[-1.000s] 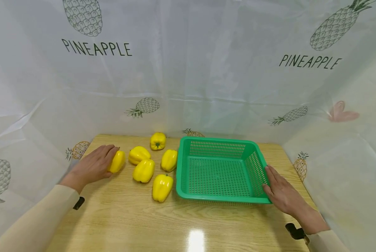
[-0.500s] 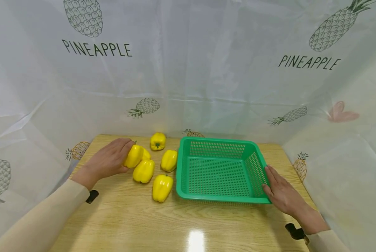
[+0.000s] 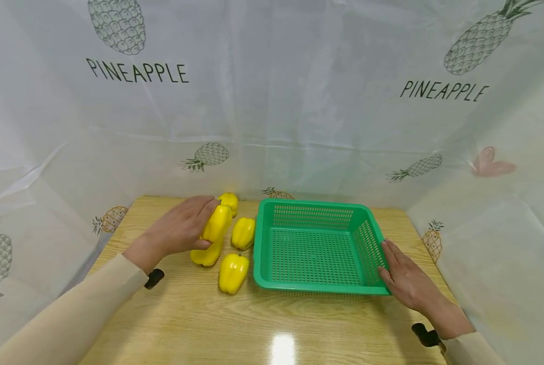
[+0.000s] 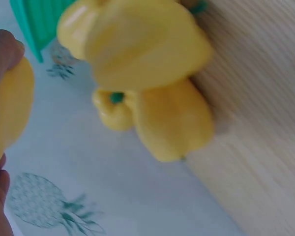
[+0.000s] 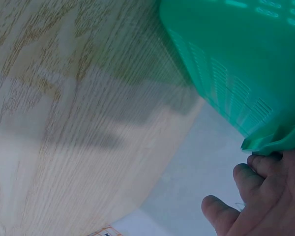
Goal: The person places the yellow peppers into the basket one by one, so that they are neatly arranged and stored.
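Note:
My left hand [image 3: 183, 225] grips a yellow bell pepper [image 3: 218, 223], held over other peppers left of the green plastic basket [image 3: 317, 289]. In the left wrist view, the held bell pepper [image 4: 15, 105] shows at the left edge, between thumb and fingers. Beneath the left hand, another yellow pepper [image 3: 204, 257] is partly covered. Further peppers lie nearby: one at the back [image 3: 228, 202], one beside the basket's left wall [image 3: 243, 233] and one in front [image 3: 233, 274]. At the basket's right side, my right hand [image 3: 409, 276] holds the rim, several fingers [image 5: 248, 182] outside it.
The wooden table [image 3: 235, 324] carries everything and ends at a pale pineapple-print sheet [image 3: 295, 116] that hangs behind and along both sides. Inside, the basket's slotted floor [image 3: 315, 256] is bare.
My left hand has carried the held pepper rightward from the table's left side, past the neighbouring peppers toward the basket. The right hand has stayed on the rim.

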Motion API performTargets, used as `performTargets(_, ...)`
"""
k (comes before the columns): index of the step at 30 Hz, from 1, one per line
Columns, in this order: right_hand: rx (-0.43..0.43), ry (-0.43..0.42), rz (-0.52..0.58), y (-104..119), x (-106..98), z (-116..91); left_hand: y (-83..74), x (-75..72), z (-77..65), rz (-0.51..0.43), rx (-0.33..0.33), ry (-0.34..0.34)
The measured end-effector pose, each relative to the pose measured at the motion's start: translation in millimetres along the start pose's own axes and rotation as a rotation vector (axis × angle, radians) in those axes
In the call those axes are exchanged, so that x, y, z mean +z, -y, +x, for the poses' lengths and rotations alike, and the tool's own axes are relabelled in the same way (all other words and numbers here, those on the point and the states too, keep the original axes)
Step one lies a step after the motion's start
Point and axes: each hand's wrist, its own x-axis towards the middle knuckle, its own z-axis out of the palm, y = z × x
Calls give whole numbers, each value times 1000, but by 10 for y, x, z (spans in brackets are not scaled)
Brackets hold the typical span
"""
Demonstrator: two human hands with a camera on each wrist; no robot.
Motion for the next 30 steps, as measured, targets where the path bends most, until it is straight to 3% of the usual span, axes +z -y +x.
performTargets(11,-5,-26,-27,15,-21,-18,-290,-77,630,-43,24,-42)
performTargets(19,-8,-29,-27,16,-18,-29,-568,-13,1160,-9,64,-39)
performTargets(24,-14,-46,-36,9,-10,-28,-735,82,1449,-14,58,21)
performTargets(30,-11,-48,-29,5,-15,-27,-880,257,1668,-11,49,136)
